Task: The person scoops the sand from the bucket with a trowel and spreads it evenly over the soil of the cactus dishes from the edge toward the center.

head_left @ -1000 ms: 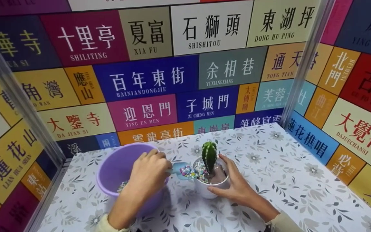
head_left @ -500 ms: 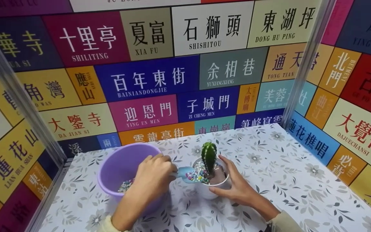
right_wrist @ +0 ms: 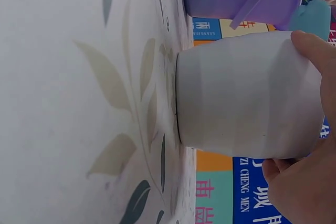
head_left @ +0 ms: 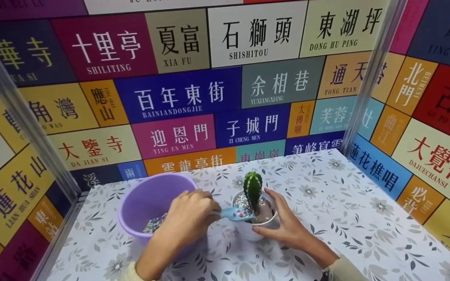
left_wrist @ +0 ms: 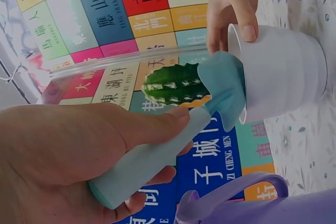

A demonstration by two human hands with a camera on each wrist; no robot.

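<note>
My left hand [head_left: 191, 212] grips the handle of a light blue scoop [left_wrist: 226, 90]. The scoop's blade is tipped at the near left rim of a white pot [head_left: 254, 232], with colourful pebbles [head_left: 240, 212] on it. A green ribbed cactus [head_left: 253, 191] stands upright in the pot, pebbles beside it on the left and a brown patch on the right. With thumb and fingers around the pot's right side, my right hand [head_left: 291, 226] holds it on the table. In the right wrist view the white pot [right_wrist: 247, 98] hides its contents.
A purple bucket [head_left: 139, 207] with more pebbles at its bottom stands left of the pot, partly behind my left forearm. Its handle [left_wrist: 236, 192] shows in the left wrist view. The flower-patterned table [head_left: 365, 234] meets sign-covered walls [head_left: 178, 93] at the back and sides.
My left hand has moved right, bringing the scoop over the pot's rim and tilting it. Fewer pebbles show on the blade. My right hand and the pot have stayed in place.
</note>
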